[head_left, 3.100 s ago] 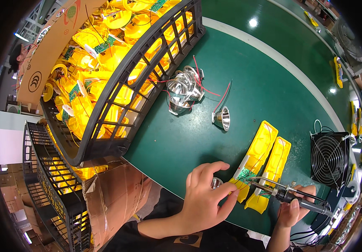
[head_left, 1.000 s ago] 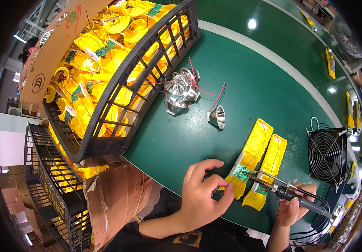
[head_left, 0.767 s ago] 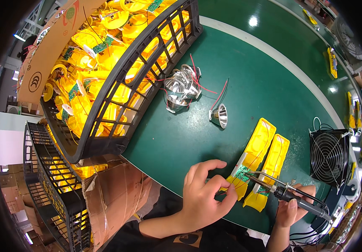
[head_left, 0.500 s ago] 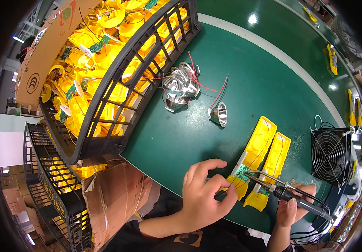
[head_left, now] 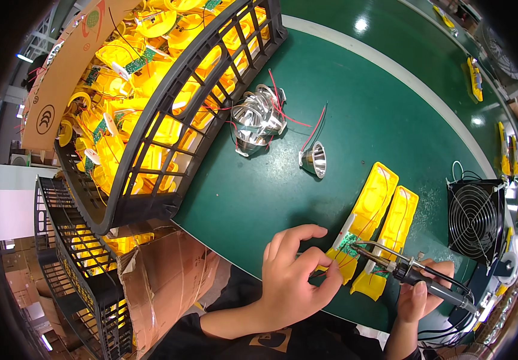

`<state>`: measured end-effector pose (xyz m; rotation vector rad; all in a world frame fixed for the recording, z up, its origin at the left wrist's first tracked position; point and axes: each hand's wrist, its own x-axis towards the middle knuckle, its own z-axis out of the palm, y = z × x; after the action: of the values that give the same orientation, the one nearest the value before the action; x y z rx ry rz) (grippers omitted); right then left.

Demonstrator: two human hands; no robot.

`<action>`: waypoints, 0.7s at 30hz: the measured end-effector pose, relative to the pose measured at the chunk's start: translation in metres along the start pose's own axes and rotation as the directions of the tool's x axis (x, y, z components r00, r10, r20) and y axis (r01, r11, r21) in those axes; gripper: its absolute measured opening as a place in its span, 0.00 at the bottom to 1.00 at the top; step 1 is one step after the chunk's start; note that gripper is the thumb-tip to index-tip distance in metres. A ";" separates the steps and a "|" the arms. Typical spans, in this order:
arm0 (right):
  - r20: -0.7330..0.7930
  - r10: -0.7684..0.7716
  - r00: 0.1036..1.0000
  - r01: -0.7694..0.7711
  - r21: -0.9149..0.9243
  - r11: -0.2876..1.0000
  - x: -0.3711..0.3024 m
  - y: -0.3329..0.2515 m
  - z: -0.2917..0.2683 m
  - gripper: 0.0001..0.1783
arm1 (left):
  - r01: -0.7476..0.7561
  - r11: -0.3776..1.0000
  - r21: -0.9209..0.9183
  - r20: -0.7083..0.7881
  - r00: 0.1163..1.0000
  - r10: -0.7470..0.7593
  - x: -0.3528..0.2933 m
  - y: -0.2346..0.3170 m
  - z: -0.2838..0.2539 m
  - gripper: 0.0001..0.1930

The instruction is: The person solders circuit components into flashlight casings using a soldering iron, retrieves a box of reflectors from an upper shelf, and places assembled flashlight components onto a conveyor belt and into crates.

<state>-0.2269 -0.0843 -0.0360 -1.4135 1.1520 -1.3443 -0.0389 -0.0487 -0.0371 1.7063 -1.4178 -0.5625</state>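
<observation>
Our left hand [head_left: 292, 279] has its fingers [head_left: 325, 259] curled and pinched together at the near end of a yellow plastic housing [head_left: 366, 219]; they seem to grip something thin there, but we cannot tell what it is. Our right hand [head_left: 420, 294] is closed around the dark handle of a soldering iron [head_left: 412, 276], whose metal tip reaches left onto the small green circuit board [head_left: 349, 243] set in that housing's near end. Red wires run along the inside of the housing.

Just beside it, to the right, lies a second yellow housing [head_left: 394, 237], parallel and touching the first. Both rest on the green surface [head_left: 253, 198] close to its near edge. To the right stands a black fan [head_left: 475, 219] with a wire grille. Farther up the surface we see a single silver reflector cup [head_left: 315, 161] with red and black leads, and beyond it a cluster of silver reflectors [head_left: 257, 119]. At the left, a black lattice crate [head_left: 169, 126] is piled with yellow parts, a cardboard sheet [head_left: 60, 72] leaning along its far side.
</observation>
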 end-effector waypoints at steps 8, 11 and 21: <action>0.011 0.013 1.000 -0.013 -0.019 1.000 0.001 -0.002 -0.001 0.19 | 0.007 1.000 -0.006 0.009 1.000 -0.007 0.000 0.001 0.000 0.05; -0.006 -0.003 1.000 0.003 -0.021 1.000 0.001 -0.002 0.001 0.19 | 0.009 1.000 -0.009 0.013 1.000 -0.009 0.001 0.001 0.000 0.05; 0.002 -0.002 1.000 0.002 -0.012 1.000 0.001 -0.002 0.000 0.19 | 0.011 1.000 -0.015 0.018 1.000 -0.011 0.001 0.001 -0.001 0.05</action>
<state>-0.2264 -0.0846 -0.0338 -1.4244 1.1601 -1.3391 -0.0387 -0.0496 -0.0352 1.7020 -1.4144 -0.5950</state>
